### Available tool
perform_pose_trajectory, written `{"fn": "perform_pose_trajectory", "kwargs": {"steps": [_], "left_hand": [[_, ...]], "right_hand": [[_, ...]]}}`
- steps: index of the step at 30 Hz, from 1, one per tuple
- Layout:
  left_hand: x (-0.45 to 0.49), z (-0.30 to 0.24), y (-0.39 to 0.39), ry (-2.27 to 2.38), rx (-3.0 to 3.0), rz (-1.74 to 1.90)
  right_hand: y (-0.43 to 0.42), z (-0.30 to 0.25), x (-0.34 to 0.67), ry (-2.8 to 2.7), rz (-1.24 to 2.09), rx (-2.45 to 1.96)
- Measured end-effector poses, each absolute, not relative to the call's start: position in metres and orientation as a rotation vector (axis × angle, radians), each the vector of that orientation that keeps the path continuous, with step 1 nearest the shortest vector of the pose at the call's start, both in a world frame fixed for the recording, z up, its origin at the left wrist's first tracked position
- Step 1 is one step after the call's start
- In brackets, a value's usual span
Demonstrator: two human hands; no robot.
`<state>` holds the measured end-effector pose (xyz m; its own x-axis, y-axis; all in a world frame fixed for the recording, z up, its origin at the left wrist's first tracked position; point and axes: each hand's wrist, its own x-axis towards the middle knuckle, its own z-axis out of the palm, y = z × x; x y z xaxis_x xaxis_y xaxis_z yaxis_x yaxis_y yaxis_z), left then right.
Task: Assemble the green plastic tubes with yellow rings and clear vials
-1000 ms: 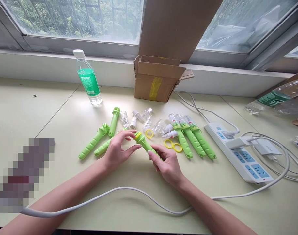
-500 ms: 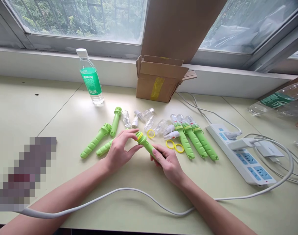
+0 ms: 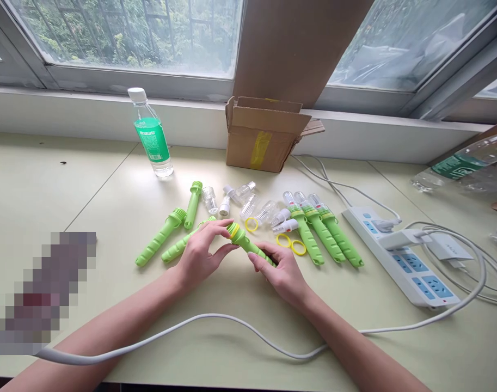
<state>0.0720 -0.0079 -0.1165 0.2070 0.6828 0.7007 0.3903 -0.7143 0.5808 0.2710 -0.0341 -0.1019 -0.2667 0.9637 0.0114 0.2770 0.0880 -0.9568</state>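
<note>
My right hand is closed around the lower part of a green threaded handle, which is tilted with its threaded end up and to the left. A yellow ring sits around that end. My left hand has its fingertips on the ring, with the thumb below. Green handles without clear caps lie to the left, one partly behind my left hand. Beyond are loose clear caps and white inserts. Loose yellow rings lie near three clear-capped handles.
A water bottle and an open cardboard box stand at the back. A power strip with plugs lies at the right, near another bottle. A white cable crosses in front, over my left forearm. A blurred-out object is at left.
The green handle has turned slightly in my hands, and my right thumb has shifted down along it. My left fingertips stay at the yellow ring. The whole view has shifted slightly.
</note>
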Motion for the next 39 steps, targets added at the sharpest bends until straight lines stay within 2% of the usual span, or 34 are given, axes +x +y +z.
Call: {"fn": "perform_pose_trajectory", "kwargs": {"steps": [20,39], "left_hand": [[0.0726,-0.116,-0.0074,0.943,2.258,1.538],[0.0729,-0.1186,-0.0064,0.951,2.281,1.517]], "right_hand": [[-0.0336,-0.1045,0.2774,-1.539,1.436,-1.244],[-0.033,-0.1045,0.2757,-1.5,1.38,-1.299]]}}
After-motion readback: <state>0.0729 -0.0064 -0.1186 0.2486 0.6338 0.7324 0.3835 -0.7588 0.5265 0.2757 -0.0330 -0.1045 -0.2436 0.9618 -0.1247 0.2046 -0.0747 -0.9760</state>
